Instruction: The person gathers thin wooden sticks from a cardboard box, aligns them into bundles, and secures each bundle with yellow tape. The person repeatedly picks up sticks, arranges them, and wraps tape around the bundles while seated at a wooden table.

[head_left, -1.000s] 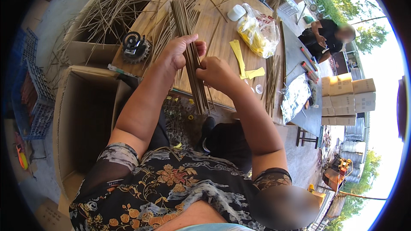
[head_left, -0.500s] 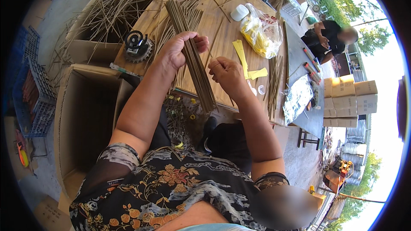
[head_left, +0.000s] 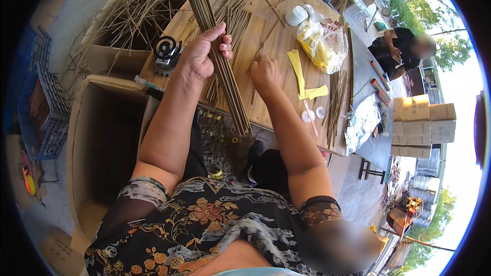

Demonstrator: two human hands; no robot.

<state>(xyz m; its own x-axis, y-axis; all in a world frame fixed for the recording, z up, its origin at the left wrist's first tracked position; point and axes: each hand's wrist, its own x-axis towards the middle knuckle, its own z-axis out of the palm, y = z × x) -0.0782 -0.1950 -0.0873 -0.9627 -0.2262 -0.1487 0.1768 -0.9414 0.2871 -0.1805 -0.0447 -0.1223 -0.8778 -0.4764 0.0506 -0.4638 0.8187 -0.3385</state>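
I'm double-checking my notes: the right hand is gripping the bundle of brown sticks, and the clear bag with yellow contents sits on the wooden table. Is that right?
Wrong hand: the head view shows the left hand gripping the bundle of brown sticks. The clear bag with yellow contents does sit on the wooden table.

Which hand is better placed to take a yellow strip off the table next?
Probably the right hand: it is nearer the yellow strips, while the left hand is closed around the stick bundle.
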